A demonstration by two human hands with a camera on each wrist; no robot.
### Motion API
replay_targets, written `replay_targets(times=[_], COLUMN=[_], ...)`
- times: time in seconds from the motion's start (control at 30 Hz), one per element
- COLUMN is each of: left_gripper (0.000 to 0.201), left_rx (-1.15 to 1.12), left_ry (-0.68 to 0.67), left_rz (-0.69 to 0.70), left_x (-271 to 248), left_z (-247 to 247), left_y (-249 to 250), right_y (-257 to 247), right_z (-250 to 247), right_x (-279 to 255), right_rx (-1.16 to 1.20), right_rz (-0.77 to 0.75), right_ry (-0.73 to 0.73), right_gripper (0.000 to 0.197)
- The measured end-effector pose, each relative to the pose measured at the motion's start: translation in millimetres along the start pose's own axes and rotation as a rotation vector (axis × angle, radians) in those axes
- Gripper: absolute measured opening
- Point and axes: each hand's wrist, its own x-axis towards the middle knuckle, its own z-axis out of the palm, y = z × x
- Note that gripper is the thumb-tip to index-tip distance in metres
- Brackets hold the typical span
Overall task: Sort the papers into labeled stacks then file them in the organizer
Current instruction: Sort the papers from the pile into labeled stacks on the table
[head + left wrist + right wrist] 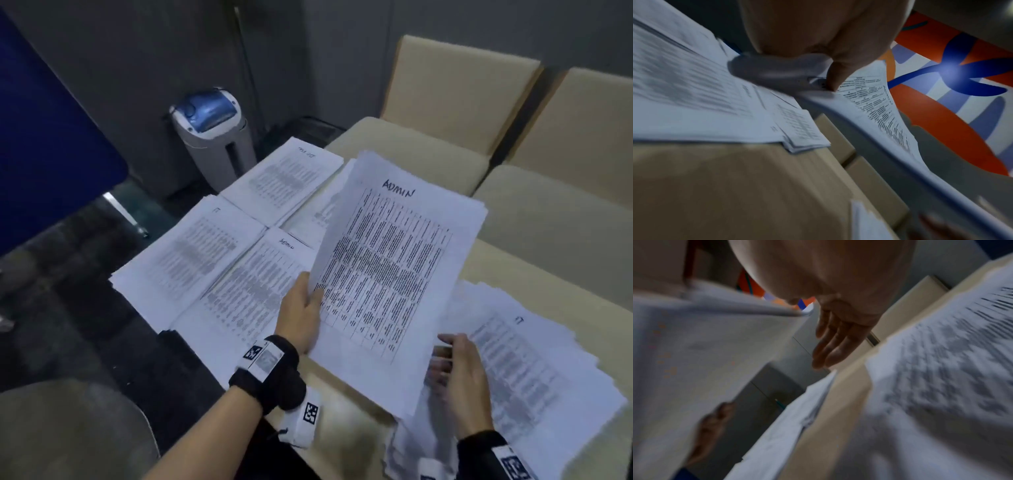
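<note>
My left hand (305, 315) pinches the left edge of a thin bundle of printed table sheets marked ADMIN (390, 274), lifted and tilted above the table. In the left wrist view the thumb (835, 76) presses on the bundle's edge (875, 110). My right hand (459, 373) hovers open just right of the bundle's lower corner, fingers straight, holding nothing; the right wrist view shows the fingers (830, 344) spread in the air. Below it lies a loose unsorted pile (534, 370). Sorted stacks lie at left: one marked ADMIN (253, 291), two others (195, 253) (284, 178).
The beige table (534, 274) holds all the papers. Two cream chairs (455, 92) stand beyond its far edge. A grey and blue shredder bin (212, 137) sits on the floor at the back left. A blue panel (44, 137) stands at far left.
</note>
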Motion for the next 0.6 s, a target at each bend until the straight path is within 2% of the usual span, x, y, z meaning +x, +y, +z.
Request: replay_targets(times=[0.07, 0.17, 0.3, 0.4, 0.5, 0.6], left_gripper=[0.010, 0.014, 0.010, 0.010, 0.004, 0.027], left_rx=[0.083, 0.240, 0.472, 0.628, 0.606, 0.585], left_ry=[0.066, 0.112, 0.104, 0.074, 0.067, 0.206], left_rz=[-0.046, -0.169, -0.278, -0.297, -0.341, -0.348], left_x=[-2.5, 0.3, 13.4, 33.2, 53.1, 73.7], left_z=[-37.2, -97.9, -171.4, -197.0, -203.7, -215.7], left_y=[-14.4, -43.3, -78.4, -100.7, -110.5, -114.6], right_y=[38.7, 70.0, 68.5, 58.8, 46.8, 34.8], right_z=[-0.1, -5.9, -3.0, 4.6, 8.4, 11.4], right_x=[5.5, 1.1, 2.3, 3.6, -3.2, -13.6], right_rx=[-0.072, -0.283, -0.344, -0.384, -0.480, -0.519], right_rz=[0.127, 0.156, 0.155, 0.146, 0.168, 0.204], right_ry=[0.010, 0.029, 0.043, 0.062, 0.067, 0.066], right_gripper=[0.042, 0.003, 0.007, 0.004, 0.003, 0.008])
